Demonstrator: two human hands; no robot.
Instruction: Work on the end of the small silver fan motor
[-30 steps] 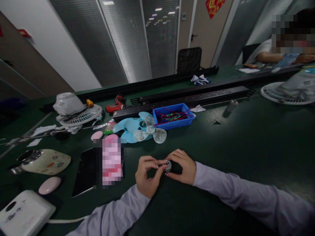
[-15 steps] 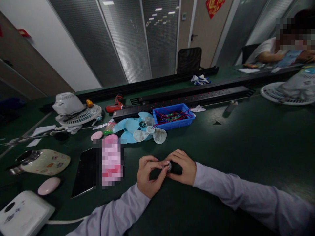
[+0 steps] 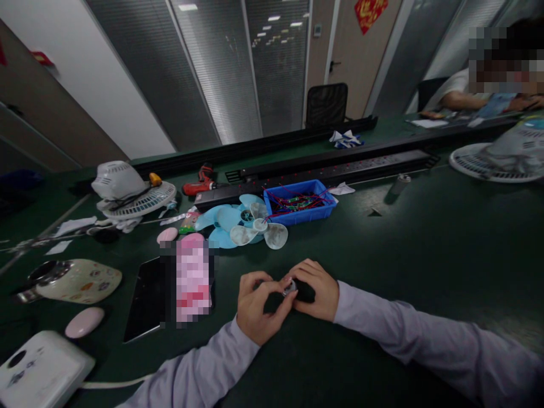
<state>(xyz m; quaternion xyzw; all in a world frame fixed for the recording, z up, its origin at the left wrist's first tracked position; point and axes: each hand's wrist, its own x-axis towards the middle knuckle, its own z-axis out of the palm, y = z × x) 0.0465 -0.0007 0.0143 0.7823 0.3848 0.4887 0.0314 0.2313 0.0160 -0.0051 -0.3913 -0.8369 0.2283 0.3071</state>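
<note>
Two hands are brought together low on the dark green desk (image 3: pixel 425 238), closed from either side on a small dark motor (image 3: pixel 300 290) with a silvery end. The left hand (image 3: pixel 255 306) pinches that silvery end with fingertips curled in; the right hand (image 3: pixel 317 289) is wrapped over the dark body, which is largely hidden beneath it. The motor is held just above or on the desk surface; which of the two cannot be told.

Bare desk is seen to the right of the hands and ahead of them toward a small grey cylinder (image 3: pixel 400 182), well apart. The near edge of the desk is not in view. To the left, room is tighter: a dark tablet (image 3: pixel 147 297) lies near the left hand, with a pink oval piece (image 3: pixel 84 322) and a white device (image 3: pixel 40 371) further left. Ahead, pale blue fan blades (image 3: pixel 244 226) lie near, touching a blue bin (image 3: pixel 300 201) filled with wires. Behind the bin, a long black power strip (image 3: pixel 340 170) runs across the desk. A white fan grille (image 3: pixel 131 195) sits at far left, another fan grille (image 3: pixel 495 161) at far right. Another person's arm (image 3: pixel 463 101) rests beyond the strip.
</note>
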